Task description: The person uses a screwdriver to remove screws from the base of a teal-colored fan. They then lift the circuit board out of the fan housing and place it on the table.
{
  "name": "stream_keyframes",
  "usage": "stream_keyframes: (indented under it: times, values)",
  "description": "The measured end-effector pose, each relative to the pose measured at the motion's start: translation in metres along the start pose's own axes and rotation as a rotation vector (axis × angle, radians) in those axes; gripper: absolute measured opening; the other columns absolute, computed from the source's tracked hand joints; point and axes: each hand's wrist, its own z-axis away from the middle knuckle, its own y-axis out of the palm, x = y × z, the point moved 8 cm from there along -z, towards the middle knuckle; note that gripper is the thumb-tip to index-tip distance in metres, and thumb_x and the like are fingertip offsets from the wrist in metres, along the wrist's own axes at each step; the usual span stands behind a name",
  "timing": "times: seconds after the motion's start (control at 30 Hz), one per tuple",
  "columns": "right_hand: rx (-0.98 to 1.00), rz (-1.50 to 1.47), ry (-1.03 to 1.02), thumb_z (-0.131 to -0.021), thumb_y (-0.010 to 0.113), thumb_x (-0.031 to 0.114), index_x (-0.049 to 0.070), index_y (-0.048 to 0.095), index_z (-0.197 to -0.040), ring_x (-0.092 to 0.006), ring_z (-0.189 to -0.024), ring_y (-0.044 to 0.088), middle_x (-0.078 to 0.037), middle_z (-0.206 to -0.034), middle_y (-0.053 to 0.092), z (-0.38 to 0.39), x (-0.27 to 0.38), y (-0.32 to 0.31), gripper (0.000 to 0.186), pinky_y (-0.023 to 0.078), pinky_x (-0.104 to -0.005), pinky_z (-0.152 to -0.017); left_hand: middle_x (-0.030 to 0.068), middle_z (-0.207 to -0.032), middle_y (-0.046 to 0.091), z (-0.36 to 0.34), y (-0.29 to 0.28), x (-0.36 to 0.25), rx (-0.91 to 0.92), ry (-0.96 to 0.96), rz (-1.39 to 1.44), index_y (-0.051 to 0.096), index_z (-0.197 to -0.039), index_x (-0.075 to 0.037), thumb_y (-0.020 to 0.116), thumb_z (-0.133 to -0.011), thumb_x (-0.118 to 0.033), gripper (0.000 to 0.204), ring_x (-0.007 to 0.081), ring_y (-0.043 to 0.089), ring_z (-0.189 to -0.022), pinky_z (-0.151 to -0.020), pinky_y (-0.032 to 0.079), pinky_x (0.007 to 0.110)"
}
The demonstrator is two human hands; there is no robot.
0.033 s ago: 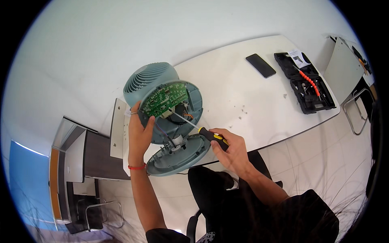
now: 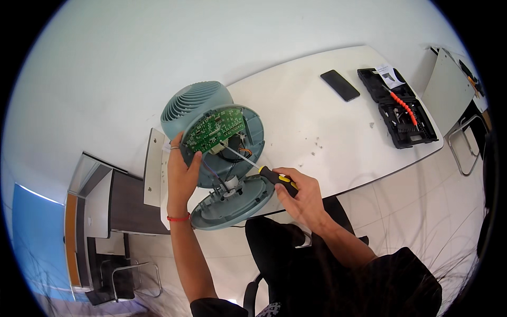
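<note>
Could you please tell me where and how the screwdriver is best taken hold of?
Probably by its thick black-and-yellow handle, from the lower right, as the right grip does. The handle points that way, clear of the open housing, while the thin shaft slants up-left into it, toward the green circuit board.

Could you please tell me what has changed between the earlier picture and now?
Nothing has visibly moved, been taken hold of or been let go. The left hand still grips the opened fan base beside the green circuit board, and the right hand still holds the screwdriver. The phone and tool case also stayed put.
</note>
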Motion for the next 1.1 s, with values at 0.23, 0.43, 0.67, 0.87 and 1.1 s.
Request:
stream_keyframes:
  times: [0.23,0.43,0.67,0.87,1.1]
  values:
    - [0.001,-0.028,0.069,-0.091,0.070,0.009,-0.001,0.067,-0.119,-0.0255,-0.071,0.067,-0.017,-0.085,0.069,0.003,-0.002,-0.001,0.030,0.053,-0.0318,-0.070,0.0198,-0.131,0.064,0.001,0.000,-0.001,0.004,0.010,-0.016,0.043,-0.150,0.001,0.064,-0.097,0.002,0.057,0.0287,0.063,-0.120,-0.104,0.048,0.037]
    - [-0.005,-0.021,0.094,-0.091,0.070,0.009,-0.001,0.066,-0.119,-0.0224,-0.071,0.066,-0.014,-0.083,0.069,0.003,-0.006,-0.003,0.030,0.052,-0.0304,-0.069,0.0186,-0.130,0.064,-0.001,0.001,-0.001,0.011,0.003,0.008,0.042,-0.150,0.001,0.064,-0.098,0.000,0.057,0.0267,0.063,-0.119,-0.103,0.048,0.036]
    - [-0.028,-0.049,0.057,-0.090,0.069,0.005,-0.001,0.066,-0.119,-0.0190,-0.065,0.061,-0.012,-0.080,0.067,0.004,-0.008,0.000,0.029,0.050,-0.0289,-0.065,0.0161,-0.130,0.065,0.000,-0.002,0.002,0.005,0.027,-0.053,0.039,-0.152,0.000,0.067,-0.099,-0.005,0.060,0.0231,0.063,-0.119,-0.103,0.049,0.034]
    - [-0.009,-0.047,0.105,-0.090,0.069,0.005,-0.002,0.066,-0.118,-0.0186,-0.064,0.061,-0.012,-0.080,0.067,0.004,-0.006,-0.001,0.029,0.049,-0.0283,-0.063,0.0200,-0.130,0.064,0.000,0.000,-0.003,-0.001,-0.001,-0.021,0.042,-0.149,0.002,0.064,-0.097,0.000,0.057,0.0290,0.063,-0.119,-0.104,0.047,0.037]
    - [-0.019,0.044,0.017,-0.088,0.071,0.004,0.000,0.067,-0.118,-0.0269,-0.068,0.067,-0.016,-0.089,0.070,0.005,0.005,0.000,0.031,0.053,-0.0323,-0.066,0.0201,-0.128,0.064,0.000,0.000,-0.003,-0.002,0.006,-0.023,0.043,-0.148,0.001,0.064,-0.097,0.001,0.055,0.0285,0.064,-0.117,-0.102,0.049,0.037]
